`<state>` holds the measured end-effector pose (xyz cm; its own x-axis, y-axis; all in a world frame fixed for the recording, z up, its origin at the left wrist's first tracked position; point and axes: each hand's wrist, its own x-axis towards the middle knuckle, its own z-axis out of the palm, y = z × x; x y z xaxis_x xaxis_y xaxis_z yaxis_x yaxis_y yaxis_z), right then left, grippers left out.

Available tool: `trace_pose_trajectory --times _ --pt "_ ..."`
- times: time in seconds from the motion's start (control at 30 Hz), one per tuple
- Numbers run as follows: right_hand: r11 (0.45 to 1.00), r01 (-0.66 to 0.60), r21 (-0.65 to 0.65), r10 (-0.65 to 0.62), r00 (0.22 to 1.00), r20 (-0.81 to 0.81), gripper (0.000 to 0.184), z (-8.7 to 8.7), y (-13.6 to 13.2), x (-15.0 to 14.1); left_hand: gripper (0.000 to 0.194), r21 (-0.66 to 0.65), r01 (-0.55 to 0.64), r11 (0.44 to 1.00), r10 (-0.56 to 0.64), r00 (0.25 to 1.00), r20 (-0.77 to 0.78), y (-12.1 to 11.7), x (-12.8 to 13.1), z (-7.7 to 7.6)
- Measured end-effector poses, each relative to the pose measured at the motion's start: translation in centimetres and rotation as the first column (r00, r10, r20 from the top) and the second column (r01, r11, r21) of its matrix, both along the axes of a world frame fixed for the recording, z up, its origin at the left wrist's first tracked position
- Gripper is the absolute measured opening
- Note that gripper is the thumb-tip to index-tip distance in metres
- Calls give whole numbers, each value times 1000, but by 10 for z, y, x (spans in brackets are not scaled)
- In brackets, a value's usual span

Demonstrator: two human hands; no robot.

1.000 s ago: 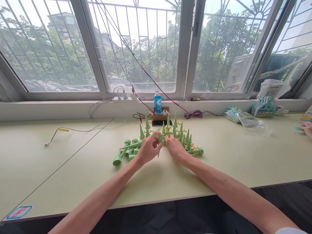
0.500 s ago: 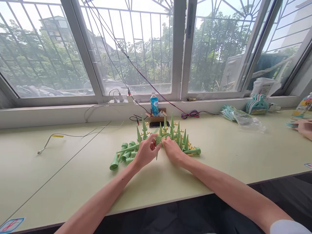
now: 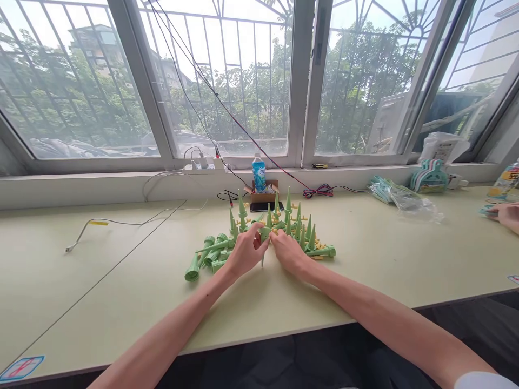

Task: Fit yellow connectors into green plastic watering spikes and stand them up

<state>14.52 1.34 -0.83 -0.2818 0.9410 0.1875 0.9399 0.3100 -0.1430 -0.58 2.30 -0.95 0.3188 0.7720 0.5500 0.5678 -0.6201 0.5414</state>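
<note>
My left hand (image 3: 246,251) pinches a green plastic spike (image 3: 265,234), its thin tip pointing down above the table. Close at its right side, my right hand (image 3: 288,248) has its fingers pressed together; a bit of yellow shows at the fingertips, too small to make out. Behind both hands stand several upright green spikes (image 3: 312,237), some with yellow pieces on them. Small yellow plastic parts (image 3: 318,243) lie heaped among them. More green spikes (image 3: 192,268) lie on their sides left of my left hand.
A blue-labelled bottle (image 3: 258,174) stands by a small cardboard box (image 3: 263,198), with a dark phone (image 3: 267,207) before it. A white cable (image 3: 130,222) crosses the table (image 3: 385,254) at left. Plastic-wrapped items (image 3: 405,199) lie at right, near another person's hand (image 3: 508,216).
The view has shifted slightly. Both hands stay close together around the spike, with only a slight movement of the right fingertips.
</note>
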Motion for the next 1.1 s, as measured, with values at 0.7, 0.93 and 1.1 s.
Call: trace_pose_trajectory --times 0.7,0.93,1.1 --pt "990 -142 25 143 989 -30 19 -15 10 3 19 -3 26 1000 -26 1000 -11 1 -1 -3" --pt "986 -156 59 163 978 -129 19 -13 6 3 20 -3 21 1000 -21 1000 2 0 -1 -2" --pt "983 -170 63 180 948 -261 16 -13 4 1 21 -24 22 999 -22 1000 11 0 -1 -1"
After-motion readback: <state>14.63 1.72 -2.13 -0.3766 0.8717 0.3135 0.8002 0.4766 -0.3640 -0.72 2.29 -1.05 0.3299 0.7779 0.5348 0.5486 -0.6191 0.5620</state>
